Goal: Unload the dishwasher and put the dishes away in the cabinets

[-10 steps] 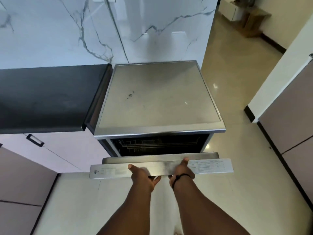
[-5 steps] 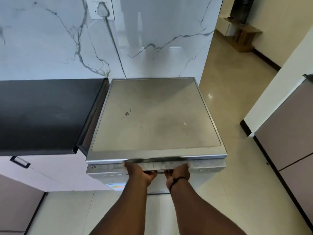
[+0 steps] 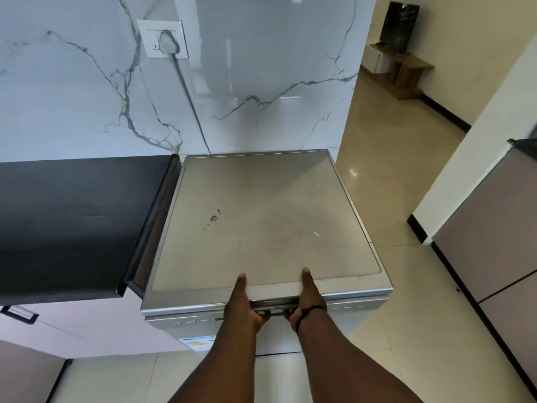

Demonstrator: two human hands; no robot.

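A silver freestanding dishwasher (image 3: 261, 222) stands against the marble wall, seen from above, with its door (image 3: 343, 308) shut flush under the top. My left hand (image 3: 243, 303) and my right hand (image 3: 308, 301) both grip the door's handle recess at the front middle. Each thumb rests on the dishwasher's top edge and the fingers curl under it. A black band circles my right wrist. No dishes or racks are visible.
A black countertop (image 3: 75, 225) adjoins the dishwasher on the left, over pale cabinet fronts (image 3: 96, 330) with a dark handle. A wall socket (image 3: 164, 39) with a plugged cord sits above. Cabinets (image 3: 494, 257) line the right. Tiled floor runs to a room beyond.
The dishwasher door, partly open a second ago with the rack showing, has swung up and shut. Both hands stayed on its top edge; my view has risen.
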